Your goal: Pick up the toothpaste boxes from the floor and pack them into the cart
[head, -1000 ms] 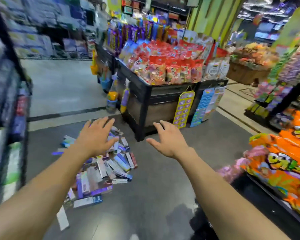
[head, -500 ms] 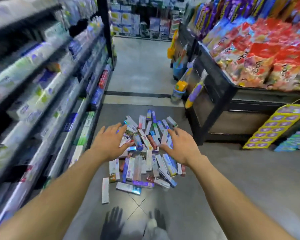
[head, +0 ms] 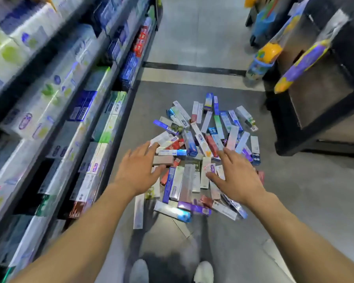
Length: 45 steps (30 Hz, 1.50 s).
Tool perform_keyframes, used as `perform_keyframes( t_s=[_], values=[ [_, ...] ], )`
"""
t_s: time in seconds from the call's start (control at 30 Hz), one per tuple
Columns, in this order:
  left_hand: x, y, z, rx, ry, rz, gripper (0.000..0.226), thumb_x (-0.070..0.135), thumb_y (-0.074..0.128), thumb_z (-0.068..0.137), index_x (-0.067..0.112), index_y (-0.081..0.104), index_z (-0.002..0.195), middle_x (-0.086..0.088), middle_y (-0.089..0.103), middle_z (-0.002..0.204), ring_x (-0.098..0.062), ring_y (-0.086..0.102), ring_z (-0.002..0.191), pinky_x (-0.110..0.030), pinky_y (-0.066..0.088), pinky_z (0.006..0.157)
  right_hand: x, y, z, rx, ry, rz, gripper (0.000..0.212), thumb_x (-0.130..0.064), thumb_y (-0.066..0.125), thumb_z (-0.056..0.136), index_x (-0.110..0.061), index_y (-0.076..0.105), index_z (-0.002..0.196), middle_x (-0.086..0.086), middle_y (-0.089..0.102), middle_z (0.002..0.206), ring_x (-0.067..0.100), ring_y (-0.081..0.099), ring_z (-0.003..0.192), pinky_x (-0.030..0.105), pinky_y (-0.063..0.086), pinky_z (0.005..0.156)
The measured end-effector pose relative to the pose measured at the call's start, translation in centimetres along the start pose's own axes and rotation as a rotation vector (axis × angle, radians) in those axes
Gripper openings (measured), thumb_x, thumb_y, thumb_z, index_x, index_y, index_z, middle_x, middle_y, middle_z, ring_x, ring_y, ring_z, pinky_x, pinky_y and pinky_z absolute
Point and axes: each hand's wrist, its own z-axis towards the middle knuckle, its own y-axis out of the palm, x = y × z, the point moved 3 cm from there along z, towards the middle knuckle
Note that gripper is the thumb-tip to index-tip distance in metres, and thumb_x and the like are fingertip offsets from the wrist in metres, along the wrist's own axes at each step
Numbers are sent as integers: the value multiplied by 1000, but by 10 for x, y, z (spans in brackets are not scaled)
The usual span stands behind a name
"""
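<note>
Reaching with spread fingers, my left hand and right hand hover over the toothpaste boxes; I should gather parallel ones.

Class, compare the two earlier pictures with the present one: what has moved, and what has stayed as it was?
The view has swung from the snack stand down onto the heap of scattered toothpaste boxes on the grey floor. Both arms have reached further forward: the left hand and right hand are now spread over the heap. Neither grips a box yet. The heap lies unchanged.
</note>
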Motion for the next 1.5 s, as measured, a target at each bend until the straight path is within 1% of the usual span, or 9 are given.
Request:
perform_keyframes(
  t_s=[0.1, 0.3, 0.43, 0.7, 0.87, 1.03, 1.2, 1.37, 1.5],
  values=[
    [-27, 110, 27, -12, -7, 1, 78, 64, 34, 98, 18, 19, 159, -7, 28, 164, -29, 37, 144, -45, 30, 117, -3, 113, 37, -24, -12, 4, 105, -79, 13, 77, -13, 29, 157, 11, 27, 164, 30, 26, 150, 45, 24, 122],
    [-85, 322, 66, -57, -6, 26, 77, 60, 42, 98, 18, 19, 159, -7, 24, 165, -32, 39, 142, -44, 34, 115, -3, 320, 108, -71, -59, -62, 98, -78, 22, 84, -13, 28, 157, 16, 26, 164, 33, 26, 150, 47, 23, 122],
    [-128, 409, 92, -47, 2, 54, 80, 61, 47, 96, 18, 22, 158, -8, 28, 164, -35, 41, 140, -47, 36, 113, 6, 394, 158, -29, -121, -142, 96, -77, 35, 87, -8, 34, 153, 21, 35, 158, 39, 36, 143, 51, 32, 117],
    [-151, 422, 124, 35, 121, 191, 84, 63, 41, 97, 16, 14, 160, -9, 21, 166, -34, 33, 147, -47, 33, 117, -16, 421, 189, 47, -245, -288, 110, -83, 11, 72, -13, 32, 154, 17, 36, 158, 38, 40, 141, 49, 35, 115],
    [-140, 439, 101, 22, 31, 12, 82, 61, 46, 97, 19, 15, 160, -6, 21, 166, -31, 33, 147, -49, 36, 116, -39, 430, 173, 47, -205, -145, 87, -71, 44, 90, -14, 31, 154, 13, 36, 158, 36, 41, 139, 46, 38, 112],
    [-136, 490, 81, -35, -37, -87, 82, 62, 45, 98, 19, 13, 160, -8, 20, 166, -30, 33, 146, -46, 35, 115, -56, 488, 134, 25, -168, 22, 71, -61, 51, 94, -20, 38, 150, 8, 47, 143, 30, 47, 128, 43, 46, 101],
    [-141, 555, 55, 11, -190, -238, 83, 59, 52, 95, 19, 17, 159, -10, 24, 164, -31, 27, 149, -47, 30, 119, -61, 559, 119, -37, -159, 33, 66, -61, 57, 91, -19, 49, 141, 7, 55, 129, 31, 53, 118, 41, 47, 92],
    [-151, 597, 30, 27, -476, -497, 100, 50, 74, 83, 12, 19, 157, -15, 39, 148, -37, 39, 134, -49, 38, 110, -57, 589, 113, 19, -187, -51, 73, -72, 43, 79, -15, 65, 120, 7, 67, 107, 31, 57, 97, 44, 50, 81],
    [-156, 613, 18, 71, -628, -614, 62, 38, 75, 78, 9, 50, 127, -15, 56, 118, -37, 51, 112, -42, 44, 89, -67, 597, 118, 23, -164, -206, 62, -65, 69, 71, -16, 67, 108, 5, 71, 97, 31, 56, 91, 43, 47, 76]
  ],
)
